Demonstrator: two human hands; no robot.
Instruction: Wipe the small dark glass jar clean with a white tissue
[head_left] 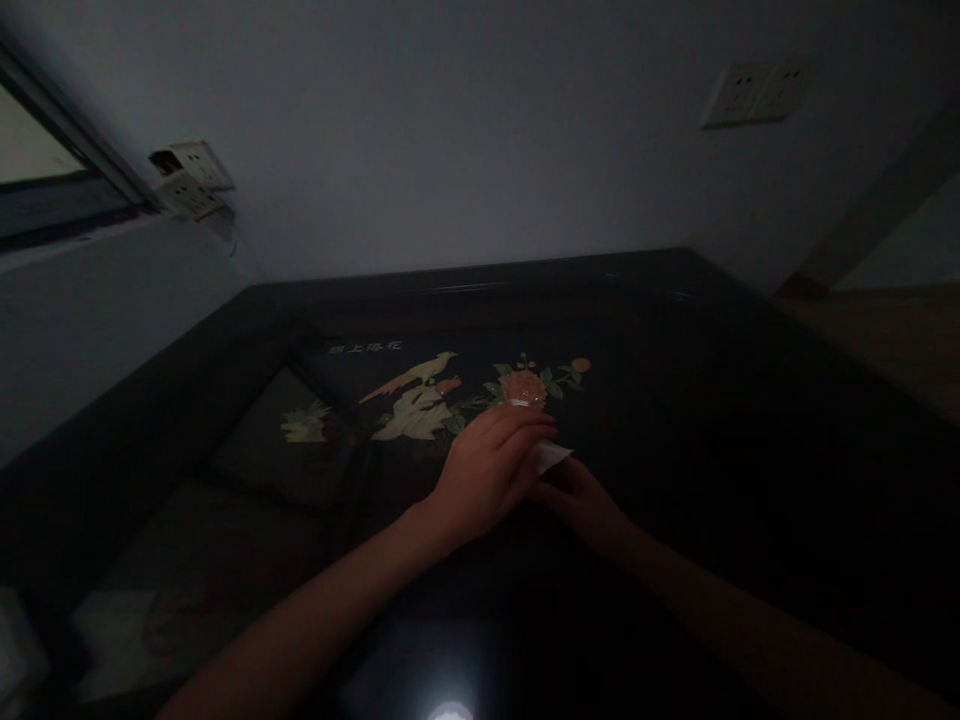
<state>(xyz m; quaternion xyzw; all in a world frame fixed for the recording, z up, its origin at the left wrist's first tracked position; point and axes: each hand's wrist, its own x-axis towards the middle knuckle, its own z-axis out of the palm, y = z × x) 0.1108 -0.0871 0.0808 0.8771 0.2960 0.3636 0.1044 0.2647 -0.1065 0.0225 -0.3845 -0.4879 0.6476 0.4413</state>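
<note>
My left hand [491, 460] reaches in over the dark, glossy tabletop [420, 620], its fingers held together and curved over a thin white sheet [553, 457], like paper or tissue. One pointed corner of the sheet sticks out between my two hands, and a small white bit shows beyond the left fingertips. From the right, my right hand [576, 500] meets it, with its thumb and fingers closed near the sheet's lower edge. Much of the sheet is hidden by my fingers. Just past the hands is a pink flower decoration [523, 386] on the tabletop.
A bird-and-rock inlay [414, 400] and pale lettering decorate the surface. White wall sockets [757, 93] are at the upper right, and more sockets [196, 180] hang at the left by a window frame. A pale object [16, 640] is at the lower left. The room is dim.
</note>
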